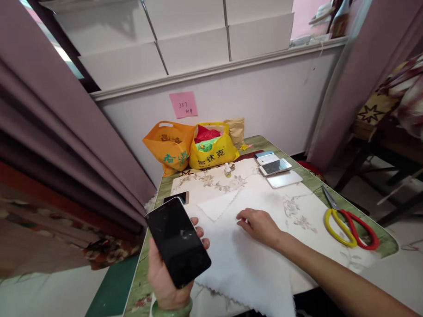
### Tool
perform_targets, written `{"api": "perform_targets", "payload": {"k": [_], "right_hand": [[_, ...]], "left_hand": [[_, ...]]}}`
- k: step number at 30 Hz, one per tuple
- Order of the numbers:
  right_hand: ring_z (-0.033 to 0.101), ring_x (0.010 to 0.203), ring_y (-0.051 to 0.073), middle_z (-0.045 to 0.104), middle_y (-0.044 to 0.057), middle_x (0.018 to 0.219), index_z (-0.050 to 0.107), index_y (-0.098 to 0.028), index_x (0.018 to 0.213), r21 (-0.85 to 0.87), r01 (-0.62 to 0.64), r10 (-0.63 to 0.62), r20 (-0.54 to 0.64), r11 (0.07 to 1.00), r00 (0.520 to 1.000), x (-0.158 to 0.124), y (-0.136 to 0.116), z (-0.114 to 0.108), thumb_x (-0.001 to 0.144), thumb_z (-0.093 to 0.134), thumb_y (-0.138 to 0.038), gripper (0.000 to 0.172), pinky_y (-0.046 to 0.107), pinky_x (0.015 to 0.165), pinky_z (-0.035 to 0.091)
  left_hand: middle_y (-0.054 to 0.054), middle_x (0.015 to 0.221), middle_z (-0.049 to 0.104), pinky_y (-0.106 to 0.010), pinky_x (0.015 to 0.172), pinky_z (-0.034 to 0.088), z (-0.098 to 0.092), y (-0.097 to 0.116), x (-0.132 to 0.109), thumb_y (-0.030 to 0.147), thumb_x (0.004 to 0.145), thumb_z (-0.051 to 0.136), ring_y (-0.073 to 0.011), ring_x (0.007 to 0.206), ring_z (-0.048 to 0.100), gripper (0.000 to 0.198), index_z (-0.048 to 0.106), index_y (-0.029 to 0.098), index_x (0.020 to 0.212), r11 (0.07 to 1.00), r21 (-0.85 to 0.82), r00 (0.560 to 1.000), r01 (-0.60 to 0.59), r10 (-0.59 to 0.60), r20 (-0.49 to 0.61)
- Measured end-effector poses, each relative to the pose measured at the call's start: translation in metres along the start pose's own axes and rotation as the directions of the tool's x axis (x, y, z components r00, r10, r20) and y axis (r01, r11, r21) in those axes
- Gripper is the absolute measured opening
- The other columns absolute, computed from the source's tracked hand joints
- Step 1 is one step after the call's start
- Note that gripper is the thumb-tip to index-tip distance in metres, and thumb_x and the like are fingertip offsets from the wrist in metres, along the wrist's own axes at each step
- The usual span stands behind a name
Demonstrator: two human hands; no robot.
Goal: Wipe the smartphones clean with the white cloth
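Observation:
My left hand [163, 271], with a green bangle [171, 312] at its wrist, is wrapped round a black-screened smartphone [179, 240], held tilted above the table's left side. Light smudges show on its screen. My right hand [260, 225] is over a white cloth [232, 250] with scalloped edges. Its fingers are loosely bent, with a gap between thumb and forefinger, and nothing shows in them. Whether the fingertips touch the cloth I cannot tell. A pointed corner of white cloth [216, 205] lies just beyond. Another phone [185, 198] lies partly hidden behind the held one.
Several phones [276, 167] lie at the back right. Scissors [351, 227] with yellow and red handles rest near the right edge. A small bottle [227, 170] stands before an orange bag [171, 148] and a yellow bag [214, 151]. A flowered cover [298, 211] spreads over the green table [266, 142].

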State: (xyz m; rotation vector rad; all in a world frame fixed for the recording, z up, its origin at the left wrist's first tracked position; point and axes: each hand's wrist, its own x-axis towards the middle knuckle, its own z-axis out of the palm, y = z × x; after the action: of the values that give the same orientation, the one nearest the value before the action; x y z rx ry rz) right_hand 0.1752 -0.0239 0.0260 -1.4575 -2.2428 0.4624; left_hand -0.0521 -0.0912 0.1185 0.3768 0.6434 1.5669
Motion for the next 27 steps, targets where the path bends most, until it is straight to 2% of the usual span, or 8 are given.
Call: {"api": "perform_targets", "payload": {"k": [4, 7, 12, 14, 16, 18, 22, 27], "right_hand": [[0.066, 0.089, 0.020, 0.066, 0.007, 0.107, 0.062, -0.021, 0.106, -0.185, 0.192, -0.160, 0.176, 0.964, 0.971, 0.043, -0.019, 0.017, 0.093, 0.051, -0.030, 0.019, 0.026, 0.069, 0.046], [0.066, 0.088, 0.022, 0.065, 0.011, 0.106, 0.060, -0.018, 0.107, -0.192, 0.224, -0.179, 0.226, 0.955, 0.958, 0.068, -0.030, 0.030, 0.091, 0.055, -0.037, 0.025, 0.029, 0.071, 0.047], [0.067, 0.087, 0.022, 0.070, 0.009, 0.095, 0.067, -0.017, 0.092, -0.111, 0.149, -0.132, 0.153, 0.983, 0.979, 0.111, -0.030, 0.035, 0.087, 0.057, -0.023, 0.012, 0.030, 0.075, 0.048], [0.066, 0.090, 0.019, 0.071, 0.007, 0.097, 0.066, -0.019, 0.105, -0.052, 0.071, -0.067, 0.072, 0.996, 0.995, 0.129, -0.023, 0.026, 0.090, 0.053, -0.024, 0.020, 0.028, 0.078, 0.048], [0.064, 0.098, 0.015, 0.066, 0.007, 0.117, 0.052, -0.022, 0.130, -0.007, -0.024, 0.024, -0.036, 1.000, 0.999, 0.139, -0.008, 0.010, 0.097, 0.038, -0.026, 0.036, 0.027, 0.081, 0.048], [0.062, 0.103, 0.015, 0.061, 0.009, 0.127, 0.044, -0.021, 0.138, 0.007, -0.111, 0.111, -0.114, 0.994, 0.987, 0.134, 0.013, -0.008, 0.099, 0.032, -0.029, 0.041, 0.028, 0.084, 0.048], [0.064, 0.096, 0.024, 0.068, 0.012, 0.110, 0.065, -0.017, 0.111, -0.055, -0.265, 0.254, -0.152, 0.963, 0.955, 0.082, 0.062, -0.038, 0.092, 0.049, -0.037, 0.033, 0.035, 0.083, 0.048], [0.065, 0.092, 0.026, 0.062, 0.013, 0.119, 0.062, -0.020, 0.117, -0.284, -0.428, 0.409, -0.128, 0.858, 0.904, 0.014, 0.106, -0.042, 0.087, 0.053, -0.037, 0.035, 0.035, 0.073, 0.046]], "left_hand": [[-0.016, 0.102, 0.070, -0.045, 0.060, 0.057, -0.007, 0.013, -0.019, 0.054, 0.085, 0.047, -0.0265, 0.074, 0.066, 0.048, 0.067, 0.020, 0.113, 1.000, -0.020, 1.000, -0.007, 0.007, -0.026], [-0.015, 0.108, 0.068, -0.048, 0.068, 0.057, -0.013, 0.020, -0.031, 0.056, 0.083, 0.048, -0.0275, 0.081, 0.065, 0.050, 0.067, 0.022, 0.114, 0.999, -0.038, 1.000, 0.024, -0.024, -0.007], [-0.011, 0.099, 0.069, -0.045, 0.065, 0.057, -0.015, 0.034, -0.043, 0.073, 0.066, 0.059, -0.0237, 0.075, 0.061, 0.068, 0.064, 0.026, 0.116, 0.986, -0.107, 0.991, -0.130, 0.133, 0.016], [-0.011, 0.099, 0.069, -0.045, 0.067, 0.057, -0.013, 0.034, -0.040, 0.075, 0.066, 0.057, -0.0240, 0.076, 0.063, 0.072, 0.063, 0.026, 0.119, 0.981, -0.116, 0.987, -0.153, 0.158, 0.037], [-0.013, 0.110, 0.068, -0.050, 0.077, 0.056, -0.010, 0.028, -0.029, 0.070, 0.075, 0.052, -0.0282, 0.088, 0.065, 0.067, 0.060, 0.024, 0.123, 0.993, -0.084, 0.995, -0.083, 0.088, 0.054], [-0.015, 0.121, 0.064, -0.052, 0.084, 0.054, -0.009, 0.014, -0.011, 0.058, 0.086, 0.047, -0.0307, 0.099, 0.065, 0.057, 0.057, 0.022, 0.129, 0.999, -0.020, 0.998, 0.031, -0.030, 0.049], [-0.019, 0.114, 0.067, -0.046, 0.076, 0.056, -0.012, -0.034, 0.032, 0.047, 0.090, 0.047, -0.0277, 0.087, 0.069, 0.051, 0.057, 0.013, 0.126, 0.970, 0.018, 0.970, 0.241, -0.241, -0.021], [-0.019, 0.107, 0.069, -0.043, 0.077, 0.055, -0.020, -0.107, 0.073, 0.049, 0.088, 0.051, -0.0258, 0.086, 0.069, 0.052, 0.058, 0.009, 0.121, 0.901, -0.137, 0.910, 0.412, -0.416, 0.006]]}}
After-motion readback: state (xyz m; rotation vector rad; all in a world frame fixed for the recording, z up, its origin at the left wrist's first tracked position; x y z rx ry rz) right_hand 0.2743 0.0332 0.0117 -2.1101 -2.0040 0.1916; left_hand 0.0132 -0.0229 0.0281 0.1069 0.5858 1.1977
